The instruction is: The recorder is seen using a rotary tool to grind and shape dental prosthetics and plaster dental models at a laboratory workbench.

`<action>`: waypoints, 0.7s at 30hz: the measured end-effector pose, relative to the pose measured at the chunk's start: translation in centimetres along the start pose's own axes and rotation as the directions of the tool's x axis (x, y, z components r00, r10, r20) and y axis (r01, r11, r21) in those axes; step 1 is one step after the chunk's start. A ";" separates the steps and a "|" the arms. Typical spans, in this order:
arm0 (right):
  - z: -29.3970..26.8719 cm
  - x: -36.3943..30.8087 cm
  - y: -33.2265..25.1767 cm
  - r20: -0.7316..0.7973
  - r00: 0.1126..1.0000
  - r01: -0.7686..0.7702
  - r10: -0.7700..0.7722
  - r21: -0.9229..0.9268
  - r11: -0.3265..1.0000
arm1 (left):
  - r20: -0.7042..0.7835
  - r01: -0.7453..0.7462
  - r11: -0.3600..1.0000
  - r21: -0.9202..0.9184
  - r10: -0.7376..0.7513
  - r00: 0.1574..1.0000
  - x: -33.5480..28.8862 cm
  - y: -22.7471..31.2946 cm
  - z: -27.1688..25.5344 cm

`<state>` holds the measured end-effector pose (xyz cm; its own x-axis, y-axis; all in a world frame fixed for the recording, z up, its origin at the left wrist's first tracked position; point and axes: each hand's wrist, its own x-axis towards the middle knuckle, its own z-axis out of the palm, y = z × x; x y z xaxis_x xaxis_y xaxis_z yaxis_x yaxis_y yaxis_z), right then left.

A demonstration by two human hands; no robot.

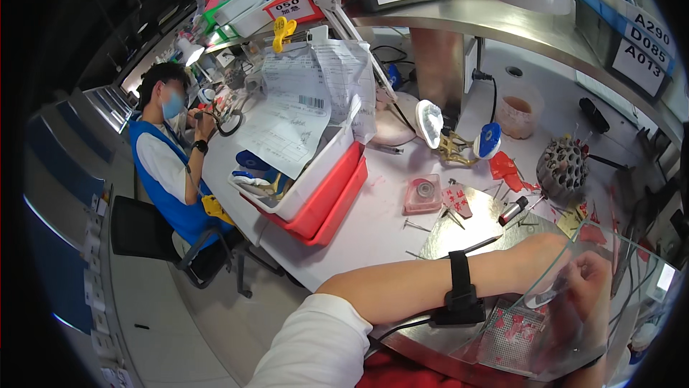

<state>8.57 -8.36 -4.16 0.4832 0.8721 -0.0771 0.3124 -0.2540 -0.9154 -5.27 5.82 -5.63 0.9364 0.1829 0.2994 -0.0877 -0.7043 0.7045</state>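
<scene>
Blue-vested co-worker [159, 183] seated, well left of the glass panel [567, 348]. Papers [294, 101] rest over a white tray [316, 187], stacked on red trays [319, 226], nearer the panel. Pink box [422, 195] on the bench [373, 230], left of the panel. Grid [508, 338] visible through the panel's lower left. Left hand [542, 250] at the panel's upper left edge; fingers indistinct, grip cannot be told. Pale piece [545, 295] behind the panel, just beside the right hand. Grey holder [562, 167] beyond the panel's top corner. Right hand [590, 284] behind the panel, fingers curled; whether it pinches the pale piece cannot be told.
</scene>
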 end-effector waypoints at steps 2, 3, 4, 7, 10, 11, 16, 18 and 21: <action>-0.6 0.0 0.6 -0.010 0.997 0.075 -0.075 -0.022 0.997 | 0.027 0.023 1.000 -0.002 -0.023 0.999 0.5 0.1 -0.1; -1.0 0.0 1.0 -0.036 0.997 0.061 -0.063 -0.035 0.997 | 0.085 0.041 0.999 0.030 -0.043 0.995 0.5 0.2 -0.2; -1.2 -0.1 1.0 -0.064 0.997 0.047 -0.050 -0.049 0.998 | 0.142 0.056 0.997 0.062 -0.064 0.988 0.6 0.3 -0.3; -1.9 -0.8 -2.2 -0.169 0.984 -0.031 0.052 0.127 0.991 | -0.090 -0.085 0.979 0.183 0.103 0.991 -0.3 -0.3 1.1; -1.8 -1.9 -2.4 -0.052 0.999 0.000 -0.006 -0.111 0.994 | -0.027 -0.154 0.968 0.200 0.162 0.986 -0.4 -1.0 1.0; -1.4 -2.3 -2.7 0.071 0.996 0.064 -0.050 -0.215 0.975 | -0.029 -0.157 0.967 0.202 0.166 0.986 -0.4 -1.0 0.9; 0.1 -2.5 -2.5 0.098 0.989 0.130 -0.111 -0.210 0.969 | 0.014 -0.173 0.958 0.230 0.174 0.985 -0.3 -1.5 1.3; 0.7 -2.8 -4.8 0.101 0.994 0.049 -0.035 -0.137 0.989 | 0.004 -0.146 0.962 0.230 0.150 0.989 -0.6 -1.5 1.6; 0.6 -2.9 -5.0 0.133 0.991 0.014 0.010 -0.177 0.984 | -0.015 -0.116 0.964 0.240 0.123 0.992 -1.2 -0.9 1.3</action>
<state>5.11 -9.35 0.38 0.3729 0.9174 -0.1387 0.4591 -0.3123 -0.8317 -5.88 5.37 -7.47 0.9135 0.1050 0.3931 -0.1116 -0.8644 0.4902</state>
